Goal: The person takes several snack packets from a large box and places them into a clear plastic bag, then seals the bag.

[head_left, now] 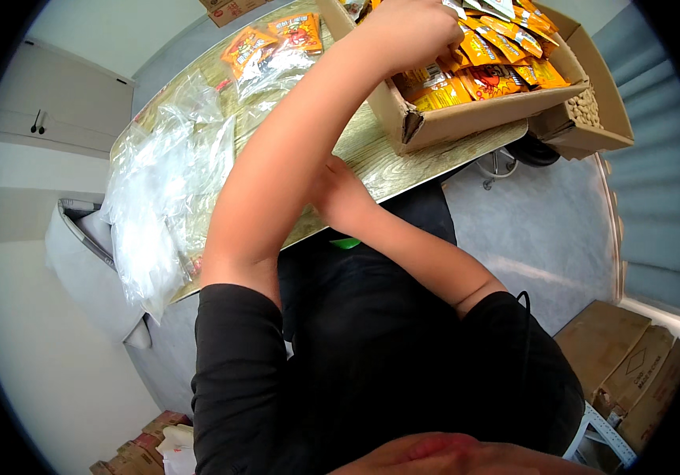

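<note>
My left arm crosses over the right one and reaches into an open cardboard box (pixel 482 111) at the upper right. There my left hand (pixel 419 33) is closed, its curled fingers down on the orange snack packets (pixel 492 79) piled inside. My right hand (pixel 330 188) is low at the table's near edge, beneath my left forearm, which hides its fingers. Clear plastic bags (pixel 170 170) lie spread on the left of the table. Beyond them sits a clear bag (pixel 273 75) with orange packets (pixel 299 33) at its far end.
The wood-grain table (pixel 379 162) slopes across the view. Behind the box stands another carton (pixel 601 131) holding pale beans or nuts (pixel 585 108). A grey-white chair (pixel 91 261) is at the left. Brown cartons (pixel 633 368) lie on the floor at the lower right.
</note>
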`<state>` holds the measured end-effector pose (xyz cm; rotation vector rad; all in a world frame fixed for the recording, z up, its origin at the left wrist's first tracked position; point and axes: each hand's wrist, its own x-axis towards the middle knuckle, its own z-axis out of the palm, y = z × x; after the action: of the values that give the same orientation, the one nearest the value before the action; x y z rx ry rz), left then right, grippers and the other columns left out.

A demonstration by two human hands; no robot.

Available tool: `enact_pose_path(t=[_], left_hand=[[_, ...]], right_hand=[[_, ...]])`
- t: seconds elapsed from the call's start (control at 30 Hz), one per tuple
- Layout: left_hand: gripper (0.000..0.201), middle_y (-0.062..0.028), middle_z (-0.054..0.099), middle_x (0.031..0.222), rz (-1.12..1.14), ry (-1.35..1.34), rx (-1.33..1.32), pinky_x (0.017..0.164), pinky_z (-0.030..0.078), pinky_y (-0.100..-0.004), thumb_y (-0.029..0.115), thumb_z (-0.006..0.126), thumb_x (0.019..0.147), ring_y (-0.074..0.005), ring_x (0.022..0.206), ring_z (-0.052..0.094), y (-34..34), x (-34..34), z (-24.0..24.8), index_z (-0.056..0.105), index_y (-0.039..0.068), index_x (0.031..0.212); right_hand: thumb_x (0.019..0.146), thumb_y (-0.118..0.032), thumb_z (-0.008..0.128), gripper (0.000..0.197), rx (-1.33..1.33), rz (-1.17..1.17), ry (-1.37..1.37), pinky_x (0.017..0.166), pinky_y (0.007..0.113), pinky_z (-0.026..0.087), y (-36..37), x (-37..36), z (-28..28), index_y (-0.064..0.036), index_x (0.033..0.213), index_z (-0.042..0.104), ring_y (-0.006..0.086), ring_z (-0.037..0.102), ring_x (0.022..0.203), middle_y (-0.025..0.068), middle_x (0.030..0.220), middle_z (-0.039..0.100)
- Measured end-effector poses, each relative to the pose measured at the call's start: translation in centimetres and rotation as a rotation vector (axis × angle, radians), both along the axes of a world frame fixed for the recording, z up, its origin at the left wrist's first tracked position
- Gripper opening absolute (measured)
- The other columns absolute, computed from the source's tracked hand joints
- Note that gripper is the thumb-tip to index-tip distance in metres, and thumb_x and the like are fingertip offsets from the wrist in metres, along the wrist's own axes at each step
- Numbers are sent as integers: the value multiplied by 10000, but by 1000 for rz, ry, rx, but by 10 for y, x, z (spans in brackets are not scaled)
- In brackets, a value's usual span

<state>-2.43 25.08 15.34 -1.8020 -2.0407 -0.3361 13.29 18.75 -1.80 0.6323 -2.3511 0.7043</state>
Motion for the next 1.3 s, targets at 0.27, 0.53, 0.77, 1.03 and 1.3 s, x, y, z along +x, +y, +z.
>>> enact_pose_path(t=[0.27, 0.53, 0.77, 1.03, 1.3], left_hand=[[237, -127, 696, 981, 270, -1110, 811, 811, 539, -373, 238, 608, 985, -260, 893, 680, -91, 20, 10, 669, 25, 1067], [387, -150, 662, 1184, 151, -1843, 1151, 873, 612, -415, 296, 542, 1064, -232, 1032, 704, -244, 90, -38, 493, -20, 1283], [278, -200, 716, 1117, 420, -2034, 1278, 890, 606, -380, 40, 645, 958, -253, 986, 733, -310, 172, -114, 613, -103, 1195], [238, -184, 728, 1094, 506, -2081, 1332, 867, 584, -337, 72, 606, 988, -211, 957, 726, -310, 197, -127, 651, -109, 1135], [269, -197, 714, 1115, 605, -2029, 1224, 869, 599, -366, 94, 588, 989, -237, 933, 737, -316, 197, -124, 609, -104, 1171]], right_hand=[[827, -104, 617, 318, -13, -2, -116, 924, 429, 504, 3, 1, 11, -123, 1127, 722, 285, 599, 1076, 86, 1135, 639], [812, -50, 654, 310, 20, -65, -6, 754, 379, 506, 22, 1, 52, -149, 1093, 740, 248, 593, 878, 57, 993, 609], [798, -77, 740, 296, 71, -116, -145, 657, 358, 531, 16, 2, 58, -142, 1087, 742, 225, 637, 756, 45, 910, 596], [857, -157, 720, 218, 79, -98, -215, 611, 374, 553, -23, 1, 66, -149, 1074, 735, 251, 679, 693, 47, 909, 622], [873, -209, 698, 201, 117, -171, -286, 613, 395, 557, -37, 0, 72, -139, 1061, 711, 276, 683, 694, 64, 875, 627]])
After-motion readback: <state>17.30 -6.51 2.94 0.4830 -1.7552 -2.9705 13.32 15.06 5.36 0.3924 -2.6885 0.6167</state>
